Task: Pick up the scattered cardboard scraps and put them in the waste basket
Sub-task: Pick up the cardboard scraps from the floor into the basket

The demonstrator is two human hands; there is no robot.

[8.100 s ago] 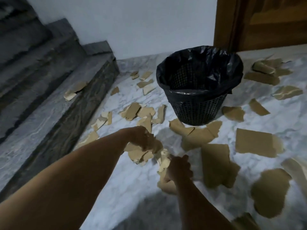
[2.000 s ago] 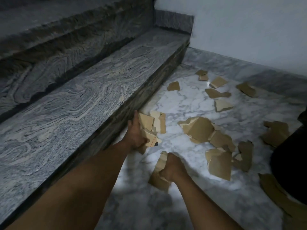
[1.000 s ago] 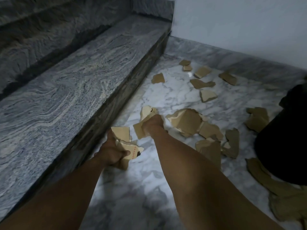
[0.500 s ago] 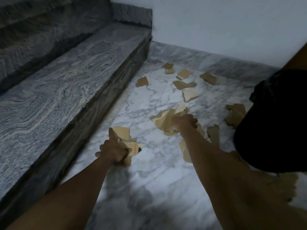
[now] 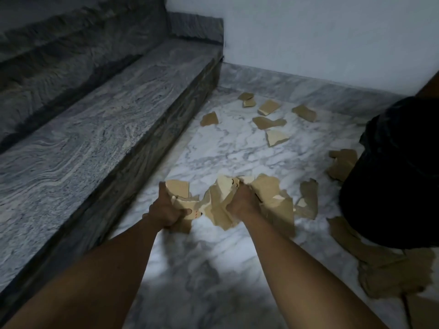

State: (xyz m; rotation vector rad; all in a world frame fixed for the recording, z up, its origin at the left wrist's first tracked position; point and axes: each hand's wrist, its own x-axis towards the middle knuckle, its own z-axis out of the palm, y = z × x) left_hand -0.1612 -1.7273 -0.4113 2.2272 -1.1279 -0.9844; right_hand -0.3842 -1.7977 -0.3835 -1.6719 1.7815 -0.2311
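Observation:
My left hand [image 5: 166,211] grips a bunch of tan cardboard scraps [image 5: 181,194] just above the marble floor. Close beside it, my right hand [image 5: 241,200] holds a larger bundle of cardboard scraps [image 5: 270,198]. The black waste basket [image 5: 392,176] with its black liner stands at the right edge, partly cut off. Several loose scraps [image 5: 268,122] lie further away near the wall. One torn piece [image 5: 308,198] lies between my right hand and the basket, and a scrap [image 5: 342,163] leans by the basket's side.
A grey stone step [image 5: 107,129] runs along the left, with a higher step [image 5: 59,51] behind it. A white wall [image 5: 320,36] closes the far side. Big cardboard pieces [image 5: 389,271] lie on the floor at the lower right, below the basket.
My right hand has drawn back toward my left hand with a bigger bundle of scraps lifted from the pile. My left hand has kept its bunch and stayed in place.

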